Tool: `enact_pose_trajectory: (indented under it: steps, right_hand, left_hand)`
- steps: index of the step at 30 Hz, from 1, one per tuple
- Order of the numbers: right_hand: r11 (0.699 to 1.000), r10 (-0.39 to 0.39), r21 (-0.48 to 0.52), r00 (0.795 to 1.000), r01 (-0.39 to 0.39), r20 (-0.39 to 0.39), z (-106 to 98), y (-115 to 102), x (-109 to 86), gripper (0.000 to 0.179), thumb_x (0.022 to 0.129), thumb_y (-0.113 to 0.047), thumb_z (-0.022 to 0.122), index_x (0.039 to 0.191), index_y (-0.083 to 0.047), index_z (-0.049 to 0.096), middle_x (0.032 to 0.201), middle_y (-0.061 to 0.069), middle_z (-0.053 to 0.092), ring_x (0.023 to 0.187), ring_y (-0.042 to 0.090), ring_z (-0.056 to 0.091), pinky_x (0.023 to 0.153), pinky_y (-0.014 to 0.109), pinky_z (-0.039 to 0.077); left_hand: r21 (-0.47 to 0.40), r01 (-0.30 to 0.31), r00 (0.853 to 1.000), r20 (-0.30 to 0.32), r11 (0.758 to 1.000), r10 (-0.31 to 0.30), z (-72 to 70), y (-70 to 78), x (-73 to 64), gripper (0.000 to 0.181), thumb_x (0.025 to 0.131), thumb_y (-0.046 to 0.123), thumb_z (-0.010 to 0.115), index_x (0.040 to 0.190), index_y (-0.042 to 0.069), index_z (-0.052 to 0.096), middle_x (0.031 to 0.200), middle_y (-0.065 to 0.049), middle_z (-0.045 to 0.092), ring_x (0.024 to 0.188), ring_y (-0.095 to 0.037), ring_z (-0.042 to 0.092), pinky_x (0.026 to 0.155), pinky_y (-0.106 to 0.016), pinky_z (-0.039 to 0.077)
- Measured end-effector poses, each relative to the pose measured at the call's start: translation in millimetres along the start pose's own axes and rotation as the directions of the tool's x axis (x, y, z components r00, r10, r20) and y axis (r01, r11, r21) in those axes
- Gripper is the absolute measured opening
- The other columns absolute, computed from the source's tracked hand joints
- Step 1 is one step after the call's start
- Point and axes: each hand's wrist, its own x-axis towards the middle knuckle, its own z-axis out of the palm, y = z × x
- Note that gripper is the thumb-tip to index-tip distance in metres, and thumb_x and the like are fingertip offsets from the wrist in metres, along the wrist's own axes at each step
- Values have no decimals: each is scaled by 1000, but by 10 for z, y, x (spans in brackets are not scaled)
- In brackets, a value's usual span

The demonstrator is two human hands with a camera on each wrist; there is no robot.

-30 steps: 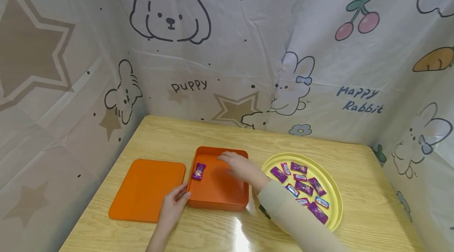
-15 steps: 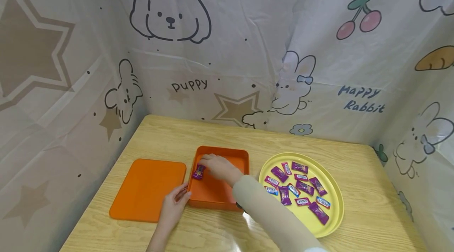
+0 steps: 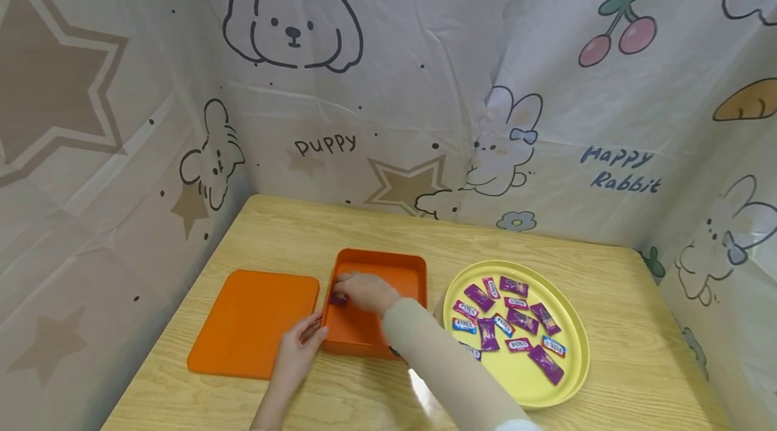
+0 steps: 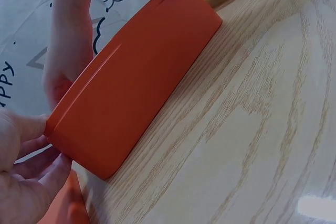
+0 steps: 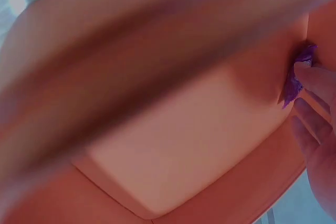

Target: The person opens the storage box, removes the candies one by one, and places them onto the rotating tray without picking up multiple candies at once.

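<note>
An open orange-red box (image 3: pixel 358 349) stands on the wooden table. My left hand (image 3: pixel 296 351) holds its near left corner; in the left wrist view the thumb is at the rim and the other fingers lie against the outer wall of the box (image 4: pixel 131 77). Inside the box, by the left wall, is a purple-wrapped candy (image 3: pixel 338 299), partly hidden under my right hand (image 3: pixel 367 293). The right wrist view shows the thumb on the candy (image 5: pixel 292 90), pinching it with the fingers behind.
Left of the box lies a flat orange lid (image 3: pixel 255 323). A round yellow tray (image 3: pixel 516 387) on the right bears several wrapped candies, purple, pink and blue. A patterned cloth (image 3: pixel 388 80) hangs behind and along both sides of the table.
Inside the box, my right hand has moved left and down onto the purple candy. More candies on the tray show as the forearm shifted left. The left hand stays at the corner.
</note>
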Motion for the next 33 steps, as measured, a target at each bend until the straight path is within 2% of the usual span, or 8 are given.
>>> enact_pose_trajectory:
  steps: [3,7,10,14,25,33]
  right_hand:
    - [1000,13,12,1000,-14,14,15,-13,24,33,91,-7,53,116,-25,62,121,-9,53,112,9,51,93,24,46]
    - [999,22,48,1000,-22,-1,39,-21,43,26,89,-8,56,108,-24,64,104,-9,55,95,7,53,84,20,48]
    - [997,26,72,999,-25,-18,52,-22,50,18,89,-8,57,98,-21,65,90,-8,51,81,6,49,72,18,46]
    - [994,35,105,999,-32,-25,54,-31,49,12,87,-7,59,87,-18,64,83,-7,47,73,7,44,62,17,41]
    - [993,72,91,997,-69,-23,114,-39,47,13,87,-6,59,87,-19,61,83,-8,48,73,6,45,65,17,43]
    - [994,83,78,996,-81,-26,105,-62,21,11,87,-10,59,88,-20,63,85,-8,50,76,6,49,68,17,46]
  left_hand:
    - [2,3,1000,4,1000,-3,-5,-2,3,41,89,9,59,124,-10,50,123,-26,53,113,-35,52,92,-38,47]
    - [-2,13,1000,8,1000,-13,-9,2,7,41,89,10,59,124,-9,50,125,-25,52,114,-35,52,93,-37,46]
    - [-5,13,1000,7,1000,-13,-9,-4,10,41,89,10,59,124,-9,50,125,-25,52,114,-35,52,93,-37,46]
    - [-12,8,1000,3,1000,-8,-6,-13,10,41,89,9,59,124,-10,50,124,-25,53,113,-35,52,93,-36,46]
    - [9,-30,999,-18,1000,30,8,-27,-2,40,88,8,60,121,-11,52,120,-27,55,109,-36,55,92,-39,47]
    - [17,-17,1000,-10,1000,18,-2,-25,-4,41,88,11,60,123,-10,51,123,-26,53,111,-36,54,93,-39,46]
